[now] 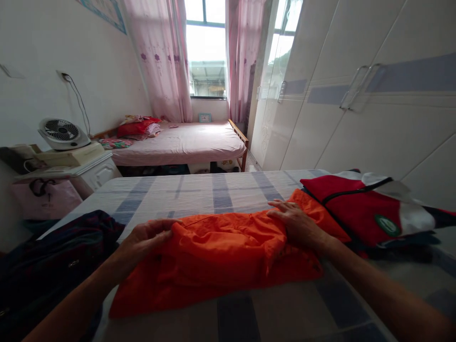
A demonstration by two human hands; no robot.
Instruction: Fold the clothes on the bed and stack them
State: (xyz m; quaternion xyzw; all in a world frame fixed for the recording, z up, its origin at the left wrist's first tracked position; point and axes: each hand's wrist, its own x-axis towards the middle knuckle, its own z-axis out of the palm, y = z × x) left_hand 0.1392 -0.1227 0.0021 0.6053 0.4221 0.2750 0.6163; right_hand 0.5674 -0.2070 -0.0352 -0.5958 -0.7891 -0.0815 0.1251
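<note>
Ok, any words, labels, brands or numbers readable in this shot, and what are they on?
No text is readable.
Round green badge on the red and white jacket: too blurred to read.
Framed picture on the wall: cut off, nothing legible.
Small blue item on the windowsill: too small to read.
Orange garment under both hands: no print visible.

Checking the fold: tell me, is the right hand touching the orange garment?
Touching. The head view shows the right hand lying flat on the orange garment, palm down on the cloth.
</note>
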